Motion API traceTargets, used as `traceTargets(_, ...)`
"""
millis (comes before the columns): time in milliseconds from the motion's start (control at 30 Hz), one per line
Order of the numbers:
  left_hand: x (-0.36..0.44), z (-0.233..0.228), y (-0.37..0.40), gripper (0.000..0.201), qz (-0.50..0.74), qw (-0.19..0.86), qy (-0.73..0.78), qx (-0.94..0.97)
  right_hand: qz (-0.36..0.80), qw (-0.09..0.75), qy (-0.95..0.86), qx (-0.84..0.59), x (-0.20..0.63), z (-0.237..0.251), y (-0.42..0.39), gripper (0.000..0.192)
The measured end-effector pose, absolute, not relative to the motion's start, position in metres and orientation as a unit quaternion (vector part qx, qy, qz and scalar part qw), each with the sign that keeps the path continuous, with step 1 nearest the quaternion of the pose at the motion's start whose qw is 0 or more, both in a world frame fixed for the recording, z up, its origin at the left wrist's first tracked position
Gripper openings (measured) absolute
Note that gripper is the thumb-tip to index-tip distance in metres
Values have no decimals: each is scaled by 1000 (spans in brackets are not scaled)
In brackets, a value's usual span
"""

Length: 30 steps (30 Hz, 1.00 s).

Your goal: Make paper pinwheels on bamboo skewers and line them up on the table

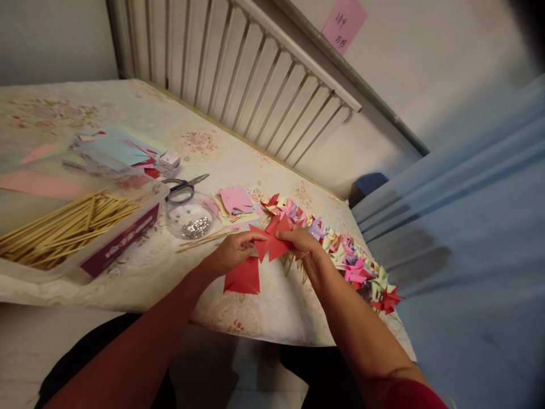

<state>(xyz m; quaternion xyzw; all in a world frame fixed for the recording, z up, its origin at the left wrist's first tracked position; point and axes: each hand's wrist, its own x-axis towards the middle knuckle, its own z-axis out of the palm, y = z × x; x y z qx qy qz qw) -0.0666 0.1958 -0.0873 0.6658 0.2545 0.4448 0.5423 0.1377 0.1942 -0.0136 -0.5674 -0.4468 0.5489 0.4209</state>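
Note:
Between my hands is a red paper square (pixel 279 247) with slits cut in from its corners, raised above the table. My left hand (pixel 233 250) pinches its left part between thumb and fingers. My right hand (pixel 303 241) grips its right part, the thumb lying on top. Just below my left hand, a second red paper sheet (pixel 242 278) lies flat on the cloth. To the right of my right hand, finished paper pinwheels (pixel 355 271) in many colours lie in a long row, their sticks partly hidden underneath.
A clear bin (pixel 159 199) of thin wooden sticks (pixel 89 224) stands at left. Near it are scissors (pixel 181 187), a round dish (pixel 170 224) of small metal pins, and coloured paper squares (pixel 236 201). More paper (pixel 113 150) lies behind. A blue curtain (pixel 468 244) hangs at right.

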Motion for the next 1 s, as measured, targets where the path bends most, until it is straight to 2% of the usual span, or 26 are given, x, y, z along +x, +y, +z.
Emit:
traceTargets(67, -66, -88, 197, 35, 461, 526, 262, 665, 600, 367, -439, -560, 135, -14, 195, 31)
traceTargets(333, -65, -88, 198, 11, 497, 546, 258, 623, 560, 371, -461, -580, 124, -17, 195, 25)
traceTargets(467, -65, -89, 197, 15, 502, 589, 252, 581, 527, 360, -491, -593, 122, -23, 193, 23)
traceTargets(1000, -60, -85, 192, 25, 508, 639, 294, 497, 534, 388, -480, -578, 102, -29, 188, 20)
